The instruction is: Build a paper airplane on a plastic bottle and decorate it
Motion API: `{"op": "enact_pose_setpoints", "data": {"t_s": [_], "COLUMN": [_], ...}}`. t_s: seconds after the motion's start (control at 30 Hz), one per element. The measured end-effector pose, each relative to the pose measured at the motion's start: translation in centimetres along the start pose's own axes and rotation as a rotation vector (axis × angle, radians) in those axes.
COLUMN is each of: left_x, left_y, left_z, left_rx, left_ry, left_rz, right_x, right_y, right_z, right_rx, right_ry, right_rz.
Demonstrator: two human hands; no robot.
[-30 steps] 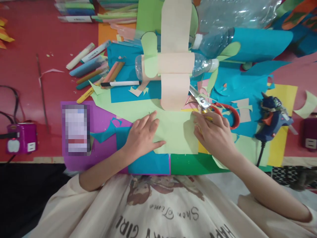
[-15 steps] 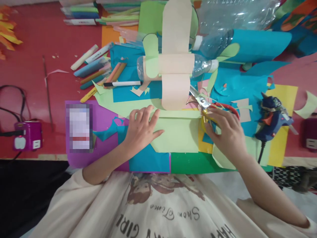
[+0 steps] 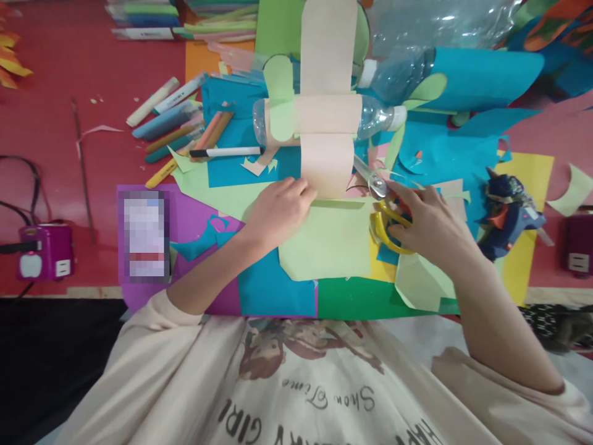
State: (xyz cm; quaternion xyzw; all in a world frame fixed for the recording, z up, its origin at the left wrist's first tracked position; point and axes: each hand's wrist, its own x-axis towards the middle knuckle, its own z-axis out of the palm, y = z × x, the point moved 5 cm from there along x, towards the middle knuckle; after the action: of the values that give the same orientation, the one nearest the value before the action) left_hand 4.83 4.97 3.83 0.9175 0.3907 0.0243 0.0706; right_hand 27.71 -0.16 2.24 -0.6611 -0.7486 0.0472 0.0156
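On the red counter (image 3: 55,142), amid loose coloured paper, a folded light-green sheet (image 3: 331,244) lies flat just in front of the person. Left hand (image 3: 280,210) sits on its upper left corner, fingers curled and pressed down on the fold edge, grip closed on the paper against the counter, not lifting it. Right hand (image 3: 428,225) is on the scissors (image 3: 386,213) just right of the sheet; fingers are through the yellow handle loops, grip closed on them, blades pointing up-left toward the bottle. Cannot tell if the blades are apart. Plastic bottle (image 3: 324,117) with a beige paper band and wings lies beyond the sheet. Markers (image 3: 176,127) are scattered up-left, a blue glue gun (image 3: 507,216) sits to the right, and a purple power strip (image 3: 44,250) is at the far left edge.
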Motion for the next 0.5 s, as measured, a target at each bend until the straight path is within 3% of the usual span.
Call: {"op": "enact_pose_setpoints", "data": {"t_s": [0.1, 0.27, 0.37, 0.43, 0.5], "left_x": [-0.4, -1.6, -2.3, -2.7, -3.1], "left_y": [-1.9, -4.8, -6.0, -6.9, -7.9], "left_z": [-1.4, -2.8, -2.0, -1.3, -0.9], "left_rx": [-0.266, -0.801, -1.06, -1.142, -1.167], "left_ry": [0.06, 0.264, 0.316, 0.352, 0.421], "left_rz": [-0.147, -0.327, -0.404, -0.467, -0.513], "right_x": [0.5, -0.4, -1.9, -3.2, -4.4], "right_y": [0.1, 1.4, 3.0, 4.1, 4.8], "right_z": [-0.5, -1.6, -2.4, -2.8, -3.7], "right_rx": [0.02, 0.185, 0.511, 0.778, 0.906], "right_ry": [-0.008, -0.026, -0.121, -0.255, -0.314], "right_rz": [0.057, 0.182, 0.286, 0.42, 0.488]}}
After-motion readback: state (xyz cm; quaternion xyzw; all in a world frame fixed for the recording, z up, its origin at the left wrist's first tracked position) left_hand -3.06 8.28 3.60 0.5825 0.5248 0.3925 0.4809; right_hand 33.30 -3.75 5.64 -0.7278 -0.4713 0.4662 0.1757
